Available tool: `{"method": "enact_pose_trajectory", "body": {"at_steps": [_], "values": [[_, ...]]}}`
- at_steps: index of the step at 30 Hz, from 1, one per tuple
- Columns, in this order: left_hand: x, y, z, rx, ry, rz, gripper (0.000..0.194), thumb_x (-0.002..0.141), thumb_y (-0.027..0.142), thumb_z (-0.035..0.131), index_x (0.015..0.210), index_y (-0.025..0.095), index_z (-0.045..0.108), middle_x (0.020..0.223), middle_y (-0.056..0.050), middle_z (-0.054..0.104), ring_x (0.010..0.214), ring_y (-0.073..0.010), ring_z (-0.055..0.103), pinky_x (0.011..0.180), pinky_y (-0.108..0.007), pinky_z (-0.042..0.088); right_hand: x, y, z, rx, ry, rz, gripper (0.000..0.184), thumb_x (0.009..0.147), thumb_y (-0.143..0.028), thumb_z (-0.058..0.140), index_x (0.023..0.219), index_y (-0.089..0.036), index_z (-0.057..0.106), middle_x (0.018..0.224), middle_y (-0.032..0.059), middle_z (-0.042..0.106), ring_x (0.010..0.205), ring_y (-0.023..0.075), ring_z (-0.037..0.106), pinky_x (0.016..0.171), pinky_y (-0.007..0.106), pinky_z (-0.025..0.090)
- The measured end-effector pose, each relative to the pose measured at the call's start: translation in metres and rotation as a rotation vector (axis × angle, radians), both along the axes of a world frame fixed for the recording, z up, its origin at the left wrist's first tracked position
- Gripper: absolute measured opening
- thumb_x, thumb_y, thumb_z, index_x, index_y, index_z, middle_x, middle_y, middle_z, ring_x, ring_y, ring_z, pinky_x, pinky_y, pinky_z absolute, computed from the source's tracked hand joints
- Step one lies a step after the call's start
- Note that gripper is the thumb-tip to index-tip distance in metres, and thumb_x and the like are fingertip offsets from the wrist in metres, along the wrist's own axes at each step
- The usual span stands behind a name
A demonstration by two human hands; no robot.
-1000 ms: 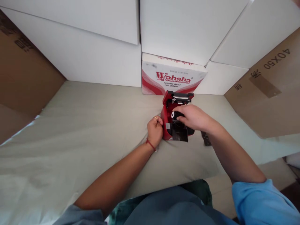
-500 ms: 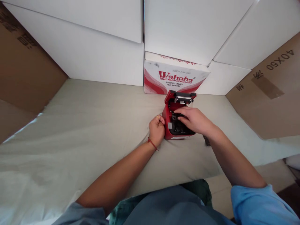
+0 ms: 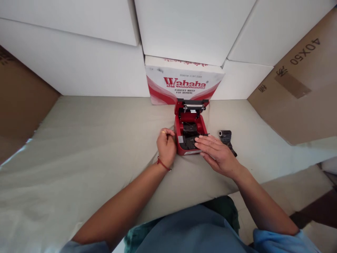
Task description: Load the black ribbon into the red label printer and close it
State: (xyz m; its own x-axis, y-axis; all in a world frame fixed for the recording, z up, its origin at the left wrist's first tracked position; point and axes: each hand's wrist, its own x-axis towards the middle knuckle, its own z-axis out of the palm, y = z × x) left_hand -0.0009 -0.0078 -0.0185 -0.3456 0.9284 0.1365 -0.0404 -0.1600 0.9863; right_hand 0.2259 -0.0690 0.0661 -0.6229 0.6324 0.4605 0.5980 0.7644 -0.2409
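- Red label printer (image 3: 202, 123) on the cloth-covered worktop (image 3: 118, 133), lid (image 3: 191, 102) raised, just in front of the Wahaha carton (image 3: 184, 80).
- Change: a second ago the right hand (image 3: 218, 154) gripped a black roll (image 3: 189, 127) inside the case; now the roll lies in the cavity, released.
- Right hand has drawn back to the front right corner, fingers straight and side by side, clamped on nothing visible, tips at the dark strip (image 3: 190, 142) along the front. Film or printer part there? Too dark to tell.
- Left hand (image 3: 166, 146) curled against the left wall; cannot tell whether it grips anything.
- Meaning, as judged: roll seated, attention shifted to the front edge.
- Spare black roll (image 3: 225, 135) beside right hand, untouched.
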Motion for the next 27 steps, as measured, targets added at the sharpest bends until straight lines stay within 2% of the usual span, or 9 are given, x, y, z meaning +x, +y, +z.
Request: {"method": "enact_pose_trajectory", "body": {"at_steps": [2, 4, 7, 9, 11, 14, 20, 22, 27], "values": [[-0.006, -0.008, 0.015, 0.08, 0.06, 0.087, 0.02, 0.089, 0.006, 0.054, 0.086, 0.021, 0.066, 0.09, 0.0, 0.064, 0.089, -0.0168, 0.06, 0.087, -0.03, 0.048, 0.0, 0.001, -0.001, 0.006, 0.005, 0.0, 0.043, 0.109, -0.015, 0.062, 0.151, -0.022, 0.068, 0.151, 0.0121, 0.076, 0.149, 0.0219, 0.067, 0.13, 0.048, 0.052], [-0.011, -0.021, 0.035, 0.32, 0.262, 0.152, 0.02, 0.098, 0.009, 0.057, 0.09, 0.022, 0.071, 0.098, -0.002, 0.067, 0.095, -0.0174, 0.065, 0.09, -0.032, 0.051, 0.001, 0.002, -0.003, 0.008, 0.017, 0.006, 0.042, 0.11, -0.016, 0.062, 0.151, -0.022, 0.067, 0.151, 0.012, 0.076, 0.15, 0.0217, 0.067, 0.131, 0.048, 0.052], [-0.013, -0.047, 0.062, 0.519, 0.576, -0.079, 0.024, 0.104, 0.008, 0.059, 0.103, 0.024, 0.076, 0.103, -0.002, 0.072, 0.095, -0.0167, 0.068, 0.088, -0.032, 0.053, 0.001, 0.002, -0.006, 0.012, 0.03, 0.018, 0.042, 0.11, -0.017, 0.062, 0.152, -0.022, 0.066, 0.152, 0.012, 0.076, 0.152, 0.0218, 0.065, 0.131, 0.049, 0.051], [-0.012, -0.063, 0.07, 0.574, 0.804, -0.166, 0.021, 0.105, 0.011, 0.06, 0.117, 0.02, 0.074, 0.11, -0.007, 0.076, 0.103, -0.0217, 0.069, 0.093, -0.037, 0.055, 0.002, 0.002, -0.008, 0.014, 0.04, 0.023, 0.043, 0.11, -0.017, 0.062, 0.153, -0.022, 0.066, 0.153, 0.0124, 0.075, 0.153, 0.022, 0.063, 0.132, 0.049, 0.05], [-0.01, -0.073, 0.071, 0.605, 1.002, -0.195, 0.02, 0.105, 0.017, 0.065, 0.124, 0.017, 0.073, 0.115, -0.01, 0.08, 0.113, -0.0277, 0.07, 0.098, -0.042, 0.054, 0.003, 0.003, -0.009, 0.008, 0.048, 0.025, 0.044, 0.11, -0.017, 0.062, 0.153, -0.022, 0.065, 0.154, 0.012, 0.075, 0.154, 0.0219, 0.063, 0.132, 0.049, 0.051], [-0.008, -0.08, 0.063, 0.645, 1.14, -0.165, 0.025, 0.104, 0.013, 0.067, 0.129, 0.016, 0.071, 0.121, -0.01, 0.083, 0.118, -0.0285, 0.072, 0.102, -0.043, 0.051, 0.004, 0.004, -0.007, -0.003, 0.051, 0.036, 0.043, 0.11, -0.017, 0.062, 0.152, -0.023, 0.067, 0.153, 0.0112, 0.076, 0.151, 0.0215, 0.065, 0.13, 0.048, 0.052], [0.0, -0.082, 0.06, 0.627, 1.153, -0.103, 0.027, 0.102, 0.01, 0.071, 0.128, 0.017, 0.073, 0.121, -0.007, 0.086, 0.114, -0.0255, 0.074, 0.103, -0.041, 0.046, 0.005, 0.019, 0.013, -0.091, 0.137, 0.047, 0.024, 0.111, -0.031, 0.064, 0.128, -0.025, 0.081, 0.137, 0.0092, 0.084, 0.132, 0.0236, 0.077, 0.125, 0.049, 0.056], [0.003, -0.082, 0.061, 0.622, 1.147, -0.103, 0.026, 0.101, 0.009, 0.07, 0.126, 0.017, 0.075, 0.12, -0.007, 0.087, 0.113, -0.0258, 0.073, 0.102, -0.041, 0.046, -0.001, 0.032, 0.021, -0.142, 0.155, 0.026, 0.027, 0.113, -0.033, 0.06, 0.121, -0.024, 0.084, 0.131, 0.0091, 0.086, 0.127, 0.0238, 0.079, 0.119, 0.047, 0.06], [0.007, -0.08, 0.061, 0.619, 1.116, -0.077, 0.025, 0.1, 0.008, 0.069, 0.123, 0.017, 0.075, 0.115, -0.007, 0.087, 0.111, -0.0263, 0.072, 0.101, -0.042, 0.046, -0.038, 0.076, 0.04, -0.299, -0.215, -0.281, 0.033, 0.112, -0.025, 0.052, 0.122, -0.021, 0.083, 0.13, 0.0112, 0.085, 0.12, 0.0292, 0.08, 0.101, 0.044, 0.063]]}}
